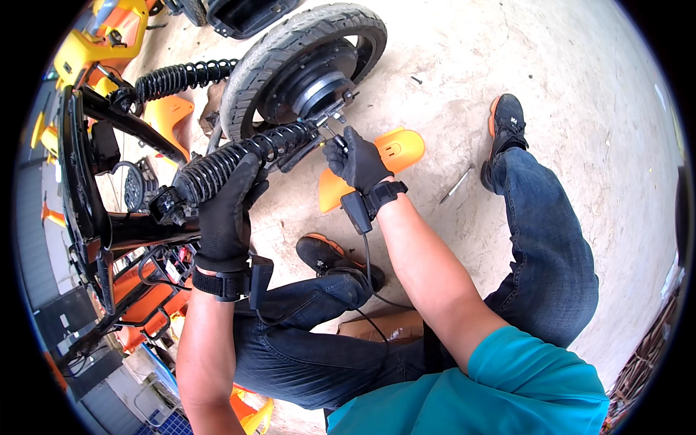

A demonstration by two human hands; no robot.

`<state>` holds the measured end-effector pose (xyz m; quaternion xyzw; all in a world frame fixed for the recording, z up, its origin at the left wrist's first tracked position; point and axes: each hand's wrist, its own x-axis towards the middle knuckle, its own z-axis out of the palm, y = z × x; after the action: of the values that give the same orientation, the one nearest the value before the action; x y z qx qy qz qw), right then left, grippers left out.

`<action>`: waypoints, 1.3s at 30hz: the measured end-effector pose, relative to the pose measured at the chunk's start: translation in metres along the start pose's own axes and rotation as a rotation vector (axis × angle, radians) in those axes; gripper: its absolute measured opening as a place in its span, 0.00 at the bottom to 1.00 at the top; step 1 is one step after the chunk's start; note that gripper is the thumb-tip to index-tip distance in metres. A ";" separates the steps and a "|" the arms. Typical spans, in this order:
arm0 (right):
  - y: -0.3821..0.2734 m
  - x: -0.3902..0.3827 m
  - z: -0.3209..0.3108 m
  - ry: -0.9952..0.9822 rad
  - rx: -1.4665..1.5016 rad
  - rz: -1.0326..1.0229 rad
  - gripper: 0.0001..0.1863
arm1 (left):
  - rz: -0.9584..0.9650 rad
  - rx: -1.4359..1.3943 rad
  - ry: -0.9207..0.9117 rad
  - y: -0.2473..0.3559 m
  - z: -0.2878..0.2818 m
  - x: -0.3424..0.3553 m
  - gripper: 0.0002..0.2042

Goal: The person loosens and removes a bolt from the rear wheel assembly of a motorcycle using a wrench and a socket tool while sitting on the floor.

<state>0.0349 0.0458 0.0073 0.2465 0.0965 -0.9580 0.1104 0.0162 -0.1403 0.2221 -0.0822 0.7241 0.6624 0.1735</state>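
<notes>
My left hand [225, 217], in a black glove, is wrapped round a black coil-spring shock absorber [275, 141] near its lower-left end. That shock runs from the black scooter frame [101, 239] up to a metal bracket [332, 112] at the hub of a wheel with a thick tyre [264, 54]. My right hand [355, 161], also gloved, has its fingers closed on a small metal part just below that bracket; what exactly it is I cannot make out. An orange plastic panel [397, 148] lies on the floor behind that hand. A second shock [185, 78] sits farther back.
Yellow body parts [101, 43] are at the upper left, a black bin-like part [246, 14] at the back, and orange parts [138, 315] at the lower left. A screwdriver-like tool [455, 183] lies on the concrete floor [594, 130]. My legs and some cardboard [377, 326] are below.
</notes>
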 end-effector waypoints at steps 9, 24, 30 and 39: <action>0.021 0.014 -0.007 0.027 -0.248 -0.439 0.07 | 0.013 0.016 -0.013 0.001 0.001 -0.001 0.14; 0.017 0.013 -0.015 -0.040 -0.110 -0.364 0.06 | 0.034 0.045 -0.015 0.003 0.008 -0.001 0.14; 0.006 -0.004 0.017 0.126 -0.023 -0.166 0.11 | 0.023 0.036 -0.037 0.001 0.001 -0.001 0.14; 0.018 0.023 -0.022 -0.031 -1.091 -1.058 0.05 | 0.062 0.097 -0.165 -0.008 -0.015 0.008 0.16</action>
<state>0.0298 0.0299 -0.0249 0.0645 0.6602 -0.7032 -0.2560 0.0090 -0.1549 0.2128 0.0036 0.7408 0.6361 0.2159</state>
